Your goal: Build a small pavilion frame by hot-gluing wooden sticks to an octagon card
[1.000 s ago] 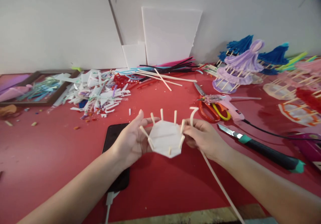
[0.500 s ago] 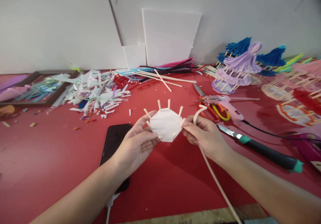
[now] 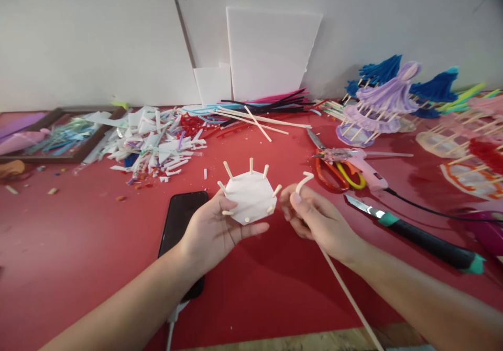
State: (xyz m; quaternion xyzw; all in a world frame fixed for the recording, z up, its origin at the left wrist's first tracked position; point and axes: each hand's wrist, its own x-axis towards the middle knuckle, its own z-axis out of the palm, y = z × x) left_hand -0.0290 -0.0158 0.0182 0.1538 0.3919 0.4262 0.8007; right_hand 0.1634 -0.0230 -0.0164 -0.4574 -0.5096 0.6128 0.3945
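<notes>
My left hand point(image 3: 220, 225) supports a white foam board piece point(image 3: 251, 196) with several cut edges and short wooden sticks point(image 3: 228, 169) standing around its rim. The thumb lies along the piece's near side and the fingers are under and behind it. To the right, my right hand point(image 3: 320, 212) is closed on a long cream pipe cleaner point(image 3: 343, 288). Its bent, hooked tip point(image 3: 304, 178) sticks up above the fingers, and its tail runs down to the table's front edge. A small gap separates this hand from the foam piece.
A black phone point(image 3: 178, 217) with a cable lies left. A utility knife point(image 3: 424, 241), pink glue gun point(image 3: 363, 167) and scissors point(image 3: 330, 175) lie right. White scraps point(image 3: 153, 136), pipe cleaners point(image 3: 271, 102) and small carousel-like models point(image 3: 387, 99) line the back of the red table point(image 3: 98, 246).
My right hand has come off the foam piece's stick, still with the cream pipe cleaner. In my left hand the piece has turned and shifted slightly left.
</notes>
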